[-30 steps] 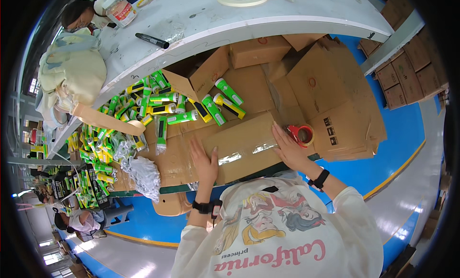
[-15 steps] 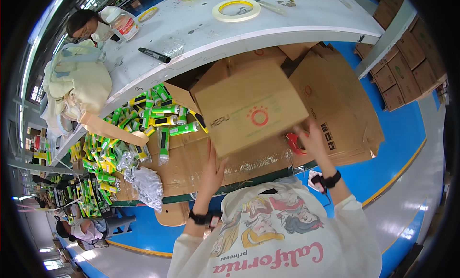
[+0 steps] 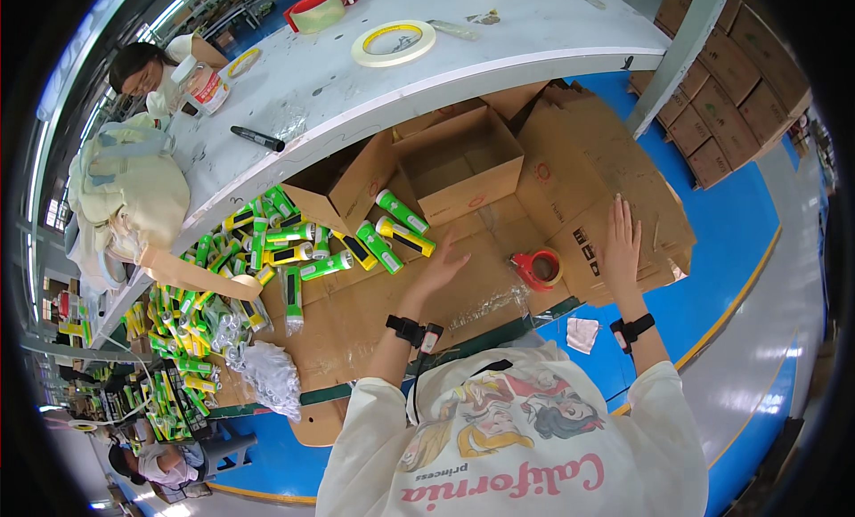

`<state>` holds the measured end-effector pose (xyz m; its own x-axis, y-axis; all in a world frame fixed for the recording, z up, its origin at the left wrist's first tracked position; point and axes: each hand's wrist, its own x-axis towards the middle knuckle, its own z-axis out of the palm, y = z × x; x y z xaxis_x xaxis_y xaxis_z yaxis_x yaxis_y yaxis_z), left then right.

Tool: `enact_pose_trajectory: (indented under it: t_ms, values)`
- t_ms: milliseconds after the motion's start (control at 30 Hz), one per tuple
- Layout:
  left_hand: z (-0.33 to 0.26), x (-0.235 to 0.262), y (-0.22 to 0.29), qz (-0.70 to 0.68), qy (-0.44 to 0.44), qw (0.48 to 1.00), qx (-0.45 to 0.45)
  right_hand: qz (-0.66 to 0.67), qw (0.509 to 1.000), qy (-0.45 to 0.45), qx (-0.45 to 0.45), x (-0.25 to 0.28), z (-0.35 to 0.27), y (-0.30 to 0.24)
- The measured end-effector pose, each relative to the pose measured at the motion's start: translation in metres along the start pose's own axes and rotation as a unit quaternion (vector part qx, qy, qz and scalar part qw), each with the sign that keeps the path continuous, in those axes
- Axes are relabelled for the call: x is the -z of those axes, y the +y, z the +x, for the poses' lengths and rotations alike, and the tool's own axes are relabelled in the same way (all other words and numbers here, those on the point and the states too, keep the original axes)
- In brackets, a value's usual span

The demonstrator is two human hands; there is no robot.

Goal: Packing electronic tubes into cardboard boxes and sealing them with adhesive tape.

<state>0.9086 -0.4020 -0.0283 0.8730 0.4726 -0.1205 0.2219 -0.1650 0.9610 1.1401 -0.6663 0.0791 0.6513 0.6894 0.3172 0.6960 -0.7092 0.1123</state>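
Note:
My left hand [image 3: 437,271] is open and empty, fingers apart, over the cardboard-covered bench [image 3: 356,312]. My right hand [image 3: 621,246] is open too, fingers stretched out over a flattened cardboard sheet [image 3: 583,183]. Beyond them stands an open carton [image 3: 476,189], its visible interior bare. A second open carton [image 3: 334,201] is left of it. Nearest my left hand lie a yellow flashlight [image 3: 406,236] and green flashlights [image 3: 379,248]. Between my hands sits a red tape dispenser [image 3: 539,269] with a tape roll.
A pile of green and yellow flashlights [image 3: 191,294] and clear plastic bags [image 3: 272,379] fill the left side. Above the bench runs a white shelf [image 3: 499,72] with a tape roll [image 3: 393,43] and black marker [image 3: 257,138]. Stacked cartons [image 3: 726,98] stand right; a person [image 3: 147,72] is far left.
The carton between my hands has been let go, and an open carton now stands farther back. My hands have moved apart, the right one farther forward. Flashlights beside the cartons have come into view.

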Motion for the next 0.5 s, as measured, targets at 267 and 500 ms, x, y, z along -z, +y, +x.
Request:
enact_pose_trajectory:
  t_ms: [267,500]
  values:
    - [-0.019,-0.013,-0.007,-0.06,-0.077,0.993,0.061,0.202,0.975,0.089,0.029,0.015,-0.001,-0.006]
    - [-0.058,-0.022,-0.031,0.043,-0.144,0.987,0.063,0.171,0.984,0.052,0.009,0.032,0.033,-0.018]
